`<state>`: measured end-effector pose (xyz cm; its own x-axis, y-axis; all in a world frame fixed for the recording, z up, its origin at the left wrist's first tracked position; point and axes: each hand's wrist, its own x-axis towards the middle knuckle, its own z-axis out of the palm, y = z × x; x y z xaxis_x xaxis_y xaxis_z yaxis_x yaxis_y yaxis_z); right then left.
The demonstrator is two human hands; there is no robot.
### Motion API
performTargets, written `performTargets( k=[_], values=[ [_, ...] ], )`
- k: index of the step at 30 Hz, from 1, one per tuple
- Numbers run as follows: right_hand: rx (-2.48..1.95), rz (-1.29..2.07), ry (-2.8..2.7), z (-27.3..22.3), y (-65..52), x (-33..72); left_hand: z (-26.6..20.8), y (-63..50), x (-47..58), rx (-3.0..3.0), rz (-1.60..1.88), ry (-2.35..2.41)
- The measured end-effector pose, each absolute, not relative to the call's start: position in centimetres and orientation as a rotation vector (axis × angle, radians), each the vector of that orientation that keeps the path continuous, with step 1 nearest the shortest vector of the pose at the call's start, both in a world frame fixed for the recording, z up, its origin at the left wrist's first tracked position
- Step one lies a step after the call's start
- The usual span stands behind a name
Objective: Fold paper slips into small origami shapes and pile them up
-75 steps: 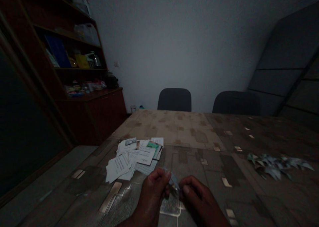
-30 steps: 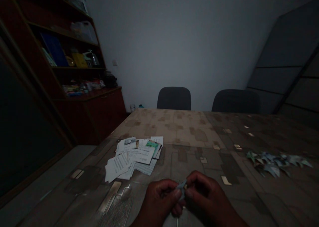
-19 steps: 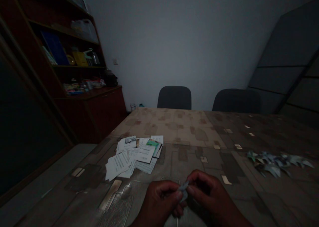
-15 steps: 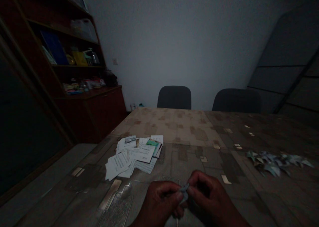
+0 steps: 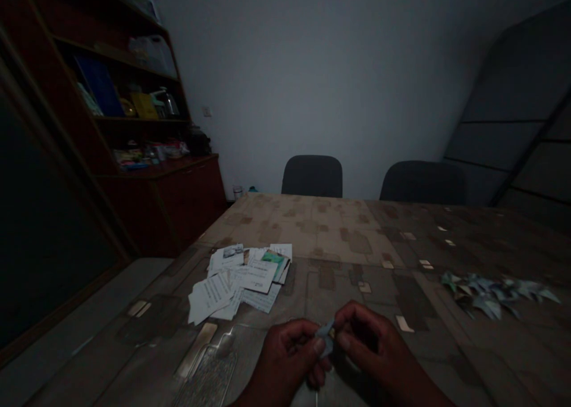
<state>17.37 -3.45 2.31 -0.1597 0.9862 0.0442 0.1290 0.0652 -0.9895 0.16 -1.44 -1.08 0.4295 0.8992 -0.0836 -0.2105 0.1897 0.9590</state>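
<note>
A small piece of folded paper [image 5: 327,341], pale blue-grey, is between my two hands over the near part of the table. My left hand [image 5: 292,353] pinches its left side between thumb and fingers. At its upper right edge, the thumb and forefinger of my right hand [image 5: 372,341] close on it. Its exact folded shape is too small and dim to make out. Farther left on the table lies a loose pile of printed paper sheets [image 5: 209,297]. Off to the right sits a heap of folded paper pieces [image 5: 488,297], pale green and whitish.
A patterned cloth covers the table [image 5: 312,222]. Two dark chairs [image 5: 312,175] stand along its far side, against a pale wall [image 5: 321,68]. On the left is a reddish-brown cabinet [image 5: 191,187] with shelves of household things. The room is dim.
Both hands have shifted slightly upward. The folded paper has turned a little between my fingers, showing more of its flat face. The sheets and the heap stay put.
</note>
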Motion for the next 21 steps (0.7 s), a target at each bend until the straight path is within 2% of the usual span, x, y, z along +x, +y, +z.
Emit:
performTargets(
  k=[21],
  values=[
    [-1.135,1.310,-1.434,1.0,-3.3,17.7,-1.2,-1.8,0.3,1.158,0.854,0.832]
  ],
)
